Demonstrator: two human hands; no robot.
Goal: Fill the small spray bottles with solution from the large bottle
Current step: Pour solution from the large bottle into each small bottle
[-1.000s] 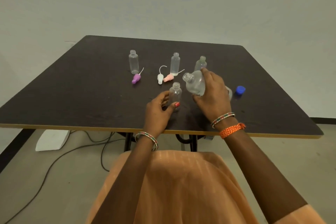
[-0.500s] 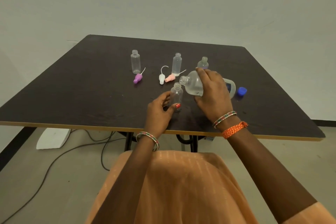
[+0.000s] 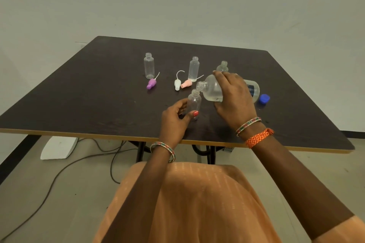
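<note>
Both hands grip: my right hand point(image 3: 234, 102) tips the large bottle point(image 3: 212, 89), mouth toward nine o'clock, over the small bottle point(image 3: 194, 102) my left hand point(image 3: 175, 122) pinches.

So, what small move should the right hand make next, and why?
Probably tip the large bottle a little further. The right hand holds it almost level, its open neck just above the mouth of the small bottle that the left hand steadies.

Right hand point(image 3: 235, 102) tips the large bottle point(image 3: 212, 89) over a small bottle point(image 3: 194, 102) the left hand point(image 3: 173, 122) holds, mouths seemingly touching.
</note>
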